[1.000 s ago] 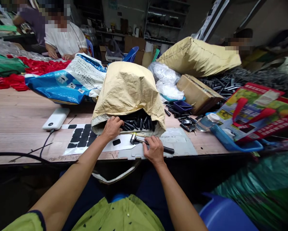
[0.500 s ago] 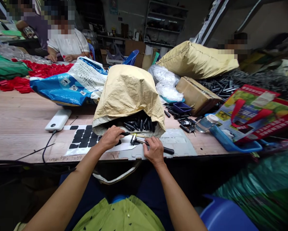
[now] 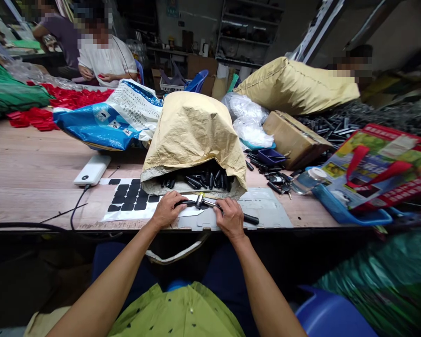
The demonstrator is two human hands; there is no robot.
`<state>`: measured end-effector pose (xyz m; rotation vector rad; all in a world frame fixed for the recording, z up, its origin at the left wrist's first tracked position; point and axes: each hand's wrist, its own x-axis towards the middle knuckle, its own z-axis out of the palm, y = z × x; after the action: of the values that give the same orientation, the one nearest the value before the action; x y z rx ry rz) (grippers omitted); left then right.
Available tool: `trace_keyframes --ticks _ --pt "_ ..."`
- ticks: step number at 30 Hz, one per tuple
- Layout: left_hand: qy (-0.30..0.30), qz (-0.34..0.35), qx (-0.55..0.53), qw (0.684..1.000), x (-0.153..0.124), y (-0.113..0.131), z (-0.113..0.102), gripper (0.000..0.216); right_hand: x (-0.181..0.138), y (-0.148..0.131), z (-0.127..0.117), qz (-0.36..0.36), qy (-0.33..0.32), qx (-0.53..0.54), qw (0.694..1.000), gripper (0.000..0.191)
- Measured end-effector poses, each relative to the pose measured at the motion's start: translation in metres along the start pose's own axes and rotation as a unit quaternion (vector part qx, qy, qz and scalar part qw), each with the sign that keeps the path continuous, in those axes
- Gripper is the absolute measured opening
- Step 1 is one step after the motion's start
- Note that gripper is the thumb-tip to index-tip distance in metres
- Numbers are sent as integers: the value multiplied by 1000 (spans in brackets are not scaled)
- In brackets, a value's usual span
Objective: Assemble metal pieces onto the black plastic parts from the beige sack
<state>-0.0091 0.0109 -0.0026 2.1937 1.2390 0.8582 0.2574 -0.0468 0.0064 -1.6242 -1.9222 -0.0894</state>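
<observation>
My left hand (image 3: pixel 168 209) is closed on a slim black tubular piece (image 3: pixel 186 202), holding it low over the white sheet with its tip close to the hammer head. A hammer (image 3: pixel 199 201) with a shiny metal head and black grip lies across the grey board (image 3: pixel 269 213). My right hand (image 3: pixel 230 217) is closed around its shaft; the hand hides part of it. Just beyond both hands, a yellowish woven sack (image 3: pixel 196 126) lies with its mouth toward me, and several similar black pieces (image 3: pixel 210 179) show inside.
A white sheet of black stickers (image 3: pixel 128 196) lies left, near a white power bank (image 3: pixel 92 170) with its cable. On the right are a clear bottle (image 3: pixel 306 180), a blue tray (image 3: pixel 354 213) holding a red bag and a cardboard box (image 3: pixel 294 139). A person in white (image 3: pixel 105 61) sits across the table.
My left hand has drawn the black piece back from the sack's mouth toward me, beside the hammer head. My right hand stays at the hammer. The whole view has shifted slightly.
</observation>
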Motion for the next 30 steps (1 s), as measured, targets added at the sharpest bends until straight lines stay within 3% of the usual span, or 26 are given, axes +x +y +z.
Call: trace_keyframes --ticks 9,14,20,26,30 --pt "-4 -25 -13 1000 3 -4 2 19 3 -21 -23 10 -11 115 993 26" --pt "-11 -36 -7 999 4 -3 2 20 0 -35 -24 18 -36 95 995 27" --pt "-10 -40 -4 999 4 -1 2 20 -1 -46 -26 6 32 94 995 31" --pt "-12 -54 1 998 5 1 2 20 -3 -45 -20 -1 -23 48 999 31" --pt "-5 -47 -8 999 3 3 1 21 3 -53 -23 -10 12 62 998 30"
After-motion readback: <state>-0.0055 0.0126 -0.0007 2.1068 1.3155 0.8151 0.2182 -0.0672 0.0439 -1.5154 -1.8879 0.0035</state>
